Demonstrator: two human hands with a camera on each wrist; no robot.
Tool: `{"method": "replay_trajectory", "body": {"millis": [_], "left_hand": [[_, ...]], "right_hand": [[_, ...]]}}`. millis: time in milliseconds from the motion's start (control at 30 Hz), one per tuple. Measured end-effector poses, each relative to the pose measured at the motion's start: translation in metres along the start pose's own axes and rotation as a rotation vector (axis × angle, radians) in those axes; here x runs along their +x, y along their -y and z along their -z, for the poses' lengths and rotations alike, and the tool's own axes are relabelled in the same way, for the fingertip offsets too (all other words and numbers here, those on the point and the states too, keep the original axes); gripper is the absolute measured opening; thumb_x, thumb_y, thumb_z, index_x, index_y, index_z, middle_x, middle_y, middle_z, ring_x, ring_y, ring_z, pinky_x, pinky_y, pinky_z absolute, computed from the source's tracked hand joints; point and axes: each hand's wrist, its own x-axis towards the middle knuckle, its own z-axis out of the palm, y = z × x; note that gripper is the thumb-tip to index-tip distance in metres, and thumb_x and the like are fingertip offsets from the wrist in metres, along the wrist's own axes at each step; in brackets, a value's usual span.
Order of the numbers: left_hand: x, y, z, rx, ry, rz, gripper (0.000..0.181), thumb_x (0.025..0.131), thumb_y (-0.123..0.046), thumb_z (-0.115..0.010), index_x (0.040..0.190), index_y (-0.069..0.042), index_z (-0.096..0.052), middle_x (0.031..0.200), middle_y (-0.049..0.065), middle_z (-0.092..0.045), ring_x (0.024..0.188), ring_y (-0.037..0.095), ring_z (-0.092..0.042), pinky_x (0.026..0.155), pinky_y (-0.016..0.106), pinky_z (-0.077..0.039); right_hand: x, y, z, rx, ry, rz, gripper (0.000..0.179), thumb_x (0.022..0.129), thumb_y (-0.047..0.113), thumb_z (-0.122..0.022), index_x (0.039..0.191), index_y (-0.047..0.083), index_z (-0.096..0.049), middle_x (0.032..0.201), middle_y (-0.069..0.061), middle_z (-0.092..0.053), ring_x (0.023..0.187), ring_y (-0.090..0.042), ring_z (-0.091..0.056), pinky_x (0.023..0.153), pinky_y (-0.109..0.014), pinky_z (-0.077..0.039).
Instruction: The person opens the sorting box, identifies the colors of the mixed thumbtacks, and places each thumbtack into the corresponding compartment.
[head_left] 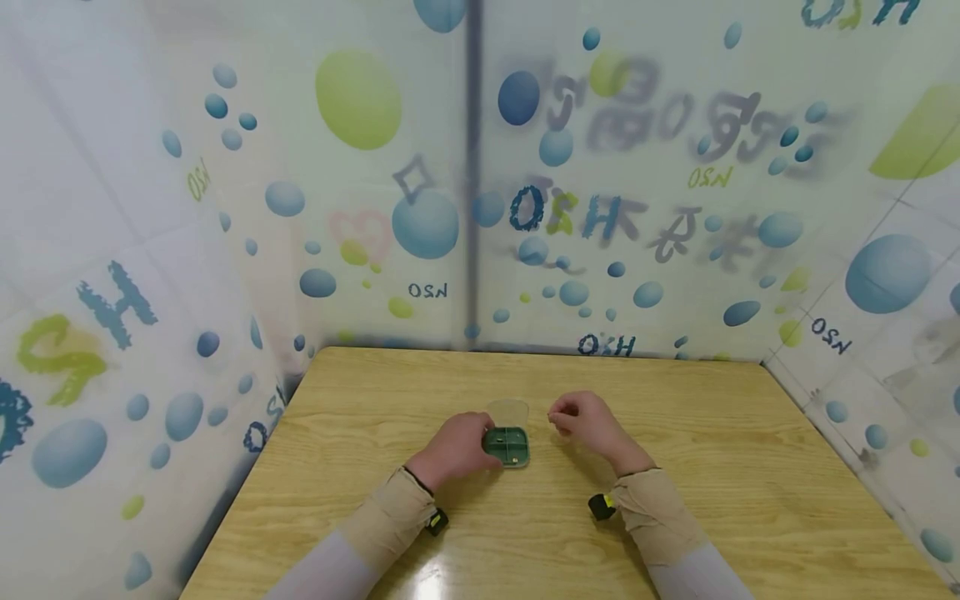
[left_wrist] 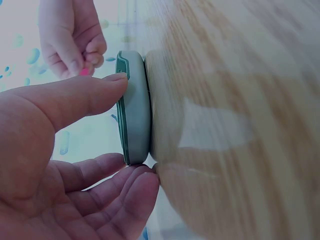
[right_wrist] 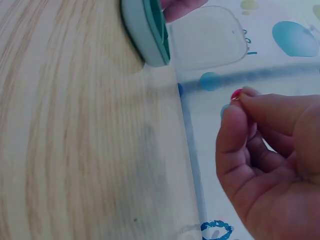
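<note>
A small green compartment box (head_left: 517, 447) lies on the table, its clear lid (head_left: 508, 412) standing open at the far side. My left hand (head_left: 455, 446) grips the box from the left; in the left wrist view the thumb (left_wrist: 107, 92) is on one edge and the fingertips on the opposite one. Tiny pieces lie in some of the compartments. To the right of the box, my right hand (head_left: 588, 422) pinches a tiny bright pink piece (right_wrist: 236, 93) between thumb and forefinger. Most of this piece is hidden by the fingertips, and I cannot tell its kind.
The wooden table (head_left: 720, 500) reaches to a patterned curtain (head_left: 600, 317) behind it, with more of the same covering at both sides. Each wrist carries a small black camera, the right one (head_left: 602, 506) beside the sleeve cuff.
</note>
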Motion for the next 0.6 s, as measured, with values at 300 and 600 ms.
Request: {"method": "replay_trajectory", "body": {"millis": [300, 600], "left_hand": [[-0.0012, 0.0, 0.0011, 0.001, 0.0, 0.004, 0.048, 0.084, -0.029, -0.091, 0.12, -0.004, -0.071, 0.101, 0.006, -0.072, 0.083, 0.015, -0.062, 0.077, 0.035, -0.055], [0.0002, -0.0003, 0.0011, -0.008, 0.01, 0.012, 0.047, 0.084, -0.028, -0.091, 0.119, -0.005, -0.071, 0.102, 0.006, -0.072, 0.084, 0.016, -0.063, 0.078, 0.036, -0.056]], "right_hand": [[0.0014, 0.0019, 0.0021, 0.199, 0.027, 0.045, 0.022, 0.108, 0.008, -0.062, 0.113, -0.012, -0.068, 0.09, -0.006, -0.067, 0.083, -0.018, -0.064, 0.082, -0.04, -0.063], [0.0024, 0.0007, 0.0051, 0.431, 0.098, 0.039, 0.026, 0.11, 0.009, -0.057, 0.115, -0.016, -0.062, 0.093, 0.001, -0.067, 0.083, -0.009, -0.065, 0.08, -0.024, -0.061]]}}
